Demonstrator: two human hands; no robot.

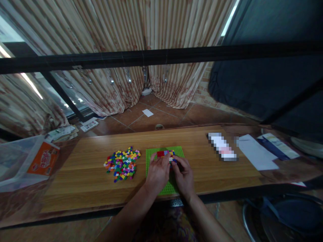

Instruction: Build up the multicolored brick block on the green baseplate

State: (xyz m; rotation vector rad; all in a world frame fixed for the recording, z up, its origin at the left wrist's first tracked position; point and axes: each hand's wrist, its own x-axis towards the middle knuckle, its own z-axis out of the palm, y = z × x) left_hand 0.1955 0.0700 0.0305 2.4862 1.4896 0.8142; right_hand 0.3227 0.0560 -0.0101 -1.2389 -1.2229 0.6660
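A green studded baseplate (pixel 163 192) lies on the wooden board in front of me. Coloured toy bricks (pixel 160 154), red, purple, yellow, white and blue, form a cluster near its upper part. My left hand (pixel 157 171) rests over the left of this cluster, fingers bent and close together; what lies under the fingertips is hidden. From the right, my right hand (pixel 185 176) touches the cluster's edge, thumb and forefinger closed at a small blue brick (pixel 174 161). Left of the baseplate spreads a heap of loose toy bricks (pixel 123 164) in many colours.
The wooden board (pixel 88 188) spans the table. A pixelated phone-like object (pixel 222 147) lies at its right, beside white papers (pixel 257 153). A clear plastic bin (pixel 20 161) with an orange label stands far left. A dark bar (pixel 161 57) crosses before the curtains (pixel 108 27).
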